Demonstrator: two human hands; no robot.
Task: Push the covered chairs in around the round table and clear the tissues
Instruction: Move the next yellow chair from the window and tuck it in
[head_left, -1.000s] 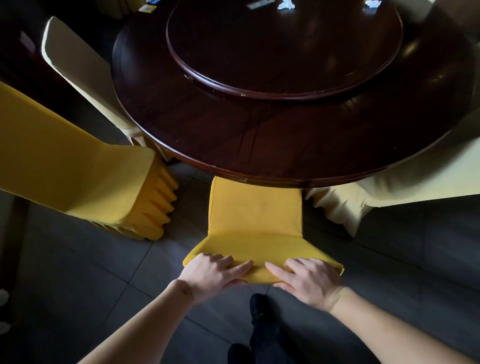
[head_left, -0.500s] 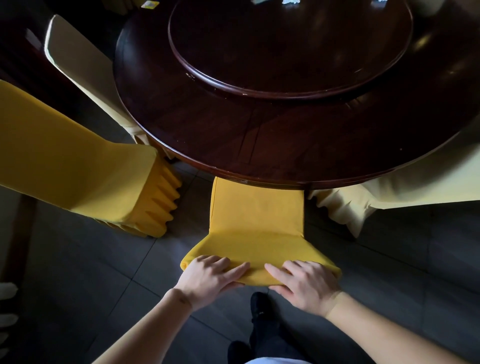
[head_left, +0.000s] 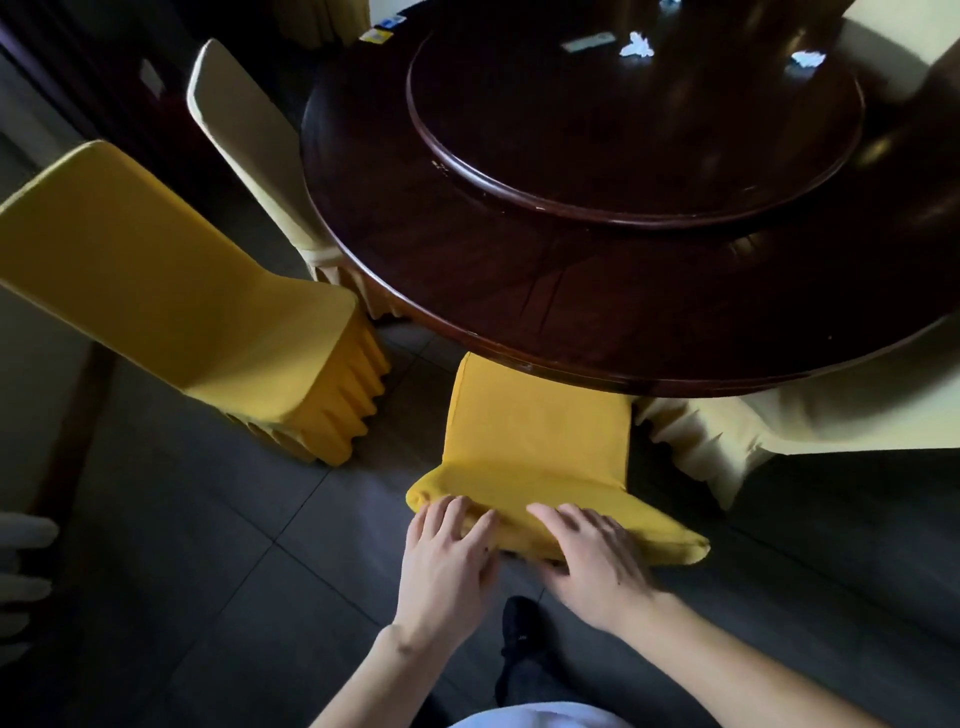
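Observation:
A yellow-covered chair (head_left: 535, 441) stands right in front of me, its seat partly under the rim of the dark round table (head_left: 597, 312). My left hand (head_left: 447, 561) and my right hand (head_left: 592, 556) rest side by side on the top of its backrest, fingers laid over the cover. Two crumpled white tissues (head_left: 636, 45) (head_left: 806, 58) lie on the far side of the turntable (head_left: 623, 119). A second yellow chair (head_left: 197, 322) stands pulled out to the left, turned away from the table.
A pale cream chair (head_left: 249, 140) sits tucked at the table's far left, and another cream one (head_left: 779, 415) at the right. A small flat card (head_left: 587, 42) lies near the tissues. My dark shoe (head_left: 519, 634) is on the grey floor tiles below my hands.
The view has tilted up and pulled back, so the tissues show again. My hands slid a little leftward along the backrest top; the chair stays under the table rim.

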